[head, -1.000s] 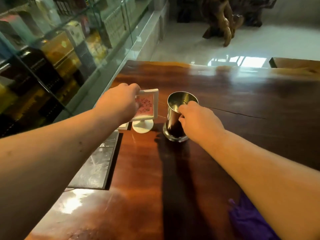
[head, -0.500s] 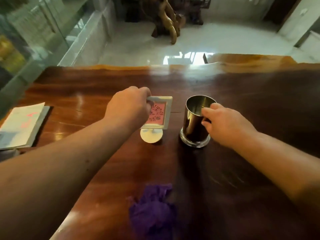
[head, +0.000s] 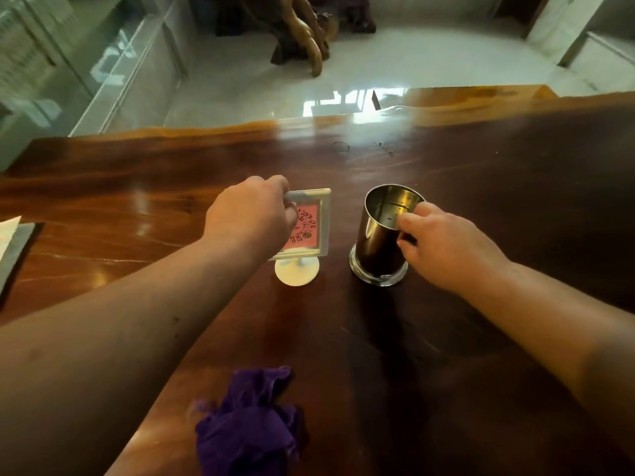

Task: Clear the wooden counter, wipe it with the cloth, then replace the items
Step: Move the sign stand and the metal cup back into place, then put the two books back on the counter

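The left hand (head: 252,214) covered the left part of the white-framed pink sign stand (head: 309,225); its print was too blurred to read. The crumpled purple cloth (head: 247,424) and the grey-edged paper pad (head: 10,249) were cut off by the picture's edges.

Daylight from ahead glares white off the pale glossy floor (head: 343,80) and the far edge of the polished dark wooden counter (head: 378,142), while both forearms cast soft shadows toward the camera, the crumpled purple cloth (head: 251,424) blurs, and wide-angle distortion bends the edges.
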{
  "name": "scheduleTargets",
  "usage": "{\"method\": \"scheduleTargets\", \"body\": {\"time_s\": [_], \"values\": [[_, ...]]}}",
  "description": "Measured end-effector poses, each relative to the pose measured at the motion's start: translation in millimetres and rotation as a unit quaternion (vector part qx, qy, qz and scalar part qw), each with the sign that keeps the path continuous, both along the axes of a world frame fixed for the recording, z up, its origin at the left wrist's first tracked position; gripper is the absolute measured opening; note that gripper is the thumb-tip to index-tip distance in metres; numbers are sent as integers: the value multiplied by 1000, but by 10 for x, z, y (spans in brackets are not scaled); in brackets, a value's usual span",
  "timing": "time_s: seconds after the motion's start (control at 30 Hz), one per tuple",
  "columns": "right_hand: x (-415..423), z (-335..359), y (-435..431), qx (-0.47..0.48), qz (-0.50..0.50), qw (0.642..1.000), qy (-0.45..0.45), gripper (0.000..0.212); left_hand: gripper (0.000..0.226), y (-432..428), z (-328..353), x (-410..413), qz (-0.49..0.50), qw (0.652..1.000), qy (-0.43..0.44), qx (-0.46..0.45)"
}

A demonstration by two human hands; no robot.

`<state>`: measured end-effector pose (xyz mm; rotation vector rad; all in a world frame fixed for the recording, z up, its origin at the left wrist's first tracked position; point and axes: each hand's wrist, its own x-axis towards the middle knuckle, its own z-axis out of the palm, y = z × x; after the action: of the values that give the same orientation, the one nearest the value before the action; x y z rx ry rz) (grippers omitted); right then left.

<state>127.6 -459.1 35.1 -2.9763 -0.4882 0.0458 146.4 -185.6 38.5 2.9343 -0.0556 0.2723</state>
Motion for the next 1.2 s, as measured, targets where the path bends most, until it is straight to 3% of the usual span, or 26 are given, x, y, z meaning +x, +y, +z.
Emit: {"method": "scheduleTargets", "body": {"time_s": [0.07, 0.17, 0.27, 0.53, 0.77, 0.87, 1.07, 1.2], "values": [[-38, 23, 18, -18, -4, 1000, 10, 23, 32, 36, 9, -35, 5, 1000, 15, -3], [-63, 233, 65, -46, -18, 999, -21, 42, 59, 213, 89, -113, 7, 1000, 18, -20], [-14, 599, 354, 6, -43, 995, -90, 51, 81, 674, 266, -220, 21, 999, -22, -12], [-45, 813, 2902, 78, 107, 989, -69, 84, 108, 2672, 563, -1036, 146, 987, 42, 49], [-433, 347, 5123, 107, 195, 974, -29, 84, 105, 4431, 387, -1966, 266, 958, 95, 40], [-590, 75, 5840, 102, 214, 971, -16, 73, 104, 4952, 202, -2299, 302, 947, 104, 34], [-635, -509, 6661, 69, 185, 980, -11, 45, 101, 5535, -331, -2549, 329, 935, 131, 21], [-497, -951, 6904, 82, 139, 986, 35, 58, 102, 5646, -705, -2482, 330, 932, 150, 14]]}}
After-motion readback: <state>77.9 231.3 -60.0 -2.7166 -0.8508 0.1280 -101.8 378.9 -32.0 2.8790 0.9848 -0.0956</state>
